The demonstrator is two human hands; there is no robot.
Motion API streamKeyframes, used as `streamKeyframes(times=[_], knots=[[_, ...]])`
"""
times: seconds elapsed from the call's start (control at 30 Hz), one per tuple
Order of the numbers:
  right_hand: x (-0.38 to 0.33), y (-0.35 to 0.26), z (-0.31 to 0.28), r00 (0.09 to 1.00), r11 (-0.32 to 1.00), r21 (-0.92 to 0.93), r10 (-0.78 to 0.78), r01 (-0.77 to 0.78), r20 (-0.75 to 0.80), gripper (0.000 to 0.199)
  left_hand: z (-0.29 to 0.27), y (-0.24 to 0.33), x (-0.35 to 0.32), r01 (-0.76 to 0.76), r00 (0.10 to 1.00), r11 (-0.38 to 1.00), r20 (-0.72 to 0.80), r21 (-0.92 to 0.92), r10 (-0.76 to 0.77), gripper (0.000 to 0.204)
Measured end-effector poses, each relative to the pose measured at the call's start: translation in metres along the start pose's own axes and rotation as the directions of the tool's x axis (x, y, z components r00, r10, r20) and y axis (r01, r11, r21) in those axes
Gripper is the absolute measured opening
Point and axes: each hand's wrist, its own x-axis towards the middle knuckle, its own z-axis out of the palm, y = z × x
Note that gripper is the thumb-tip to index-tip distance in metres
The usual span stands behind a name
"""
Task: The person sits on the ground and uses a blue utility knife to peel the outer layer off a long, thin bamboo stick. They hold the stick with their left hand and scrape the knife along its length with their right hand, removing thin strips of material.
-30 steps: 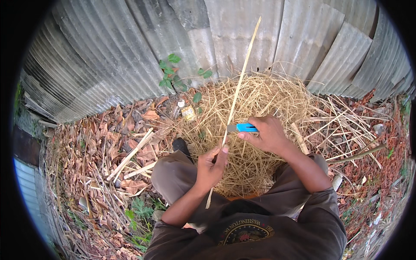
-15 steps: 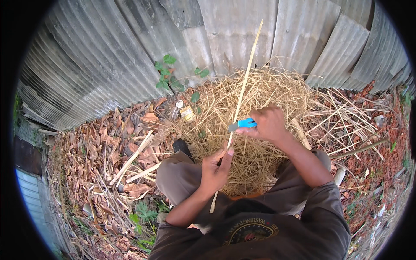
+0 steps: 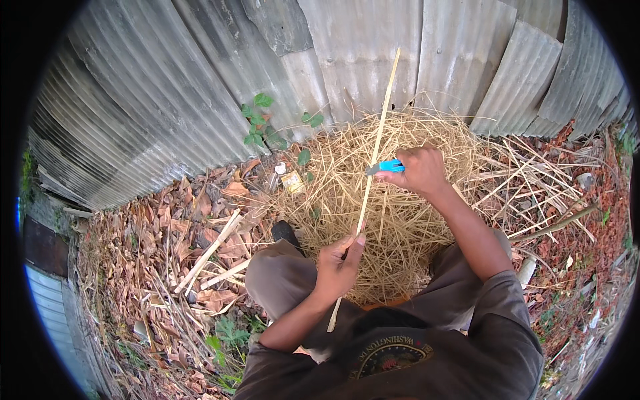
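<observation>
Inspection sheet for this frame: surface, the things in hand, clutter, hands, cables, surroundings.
Surface: bare ground strewn with dry brown leaves.
Things in hand: a long thin pale bamboo strip, running up and away from the person; a blue-handled knife set against it.
Clutter: a heap of straw-coloured shavings in front of the knees; loose pale sticks on the leaves at left, more slivers at right.
Hands: left hand pinches the strip near its lower end; right hand grips the knife higher up.
Cables: nothing seen.
Surroundings: corrugated metal sheeting as a wall behind; small green plants at its foot.
</observation>
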Motion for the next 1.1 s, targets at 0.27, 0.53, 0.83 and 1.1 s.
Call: streamKeyframes(times=[0.27,0.53,0.83,1.1], knots=[[0.009,0.058,0.007,0.964,0.956,-0.151,0.261,-0.251,0.05,0.083,0.006,-0.003,-0.009,0.006,0.995,1.0,0.102,-0.001,-0.006,0.032],[-0.012,0.175,-0.019,0.635,0.628,-0.108,0.77,-0.77,-0.051,0.089,0.006,-0.012,-0.038,0.016,0.949,0.999,0.315,0.039,-0.027,0.032],[-0.015,-0.008,-0.035,0.957,0.978,0.133,0.124,-0.163,0.262,0.071,-0.015,-0.014,-0.019,0.192,0.979,0.937,0.122,-0.291,-0.163,0.033],[-0.015,-0.038,-0.021,0.991,0.997,0.08,-0.018,0.008,0.134,0.074,-0.012,-0.002,-0.01,0.179,0.983,0.933,0.101,-0.313,-0.155,0.033]])
